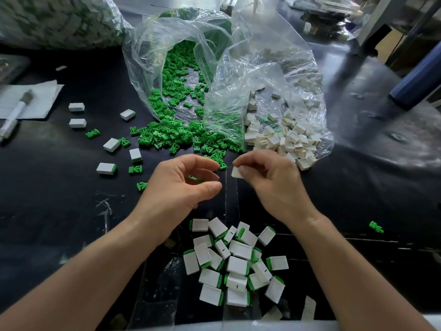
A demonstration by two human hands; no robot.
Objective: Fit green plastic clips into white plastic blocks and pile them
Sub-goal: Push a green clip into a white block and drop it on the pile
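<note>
My right hand pinches a white plastic block between thumb and fingers, just above the black table. My left hand hovers close beside it with curled fingers; a green clip shows inside its palm, and whether the fingers grip it I cannot tell. A heap of loose green clips spills from a clear bag. Loose white blocks spill from a second clear bag. A pile of fitted blocks with green ends lies between my forearms.
Several fitted blocks and stray clips are scattered at the left. A marker pen lies on white paper at the far left. A single clip sits at the right. A large filled bag stands at the back left.
</note>
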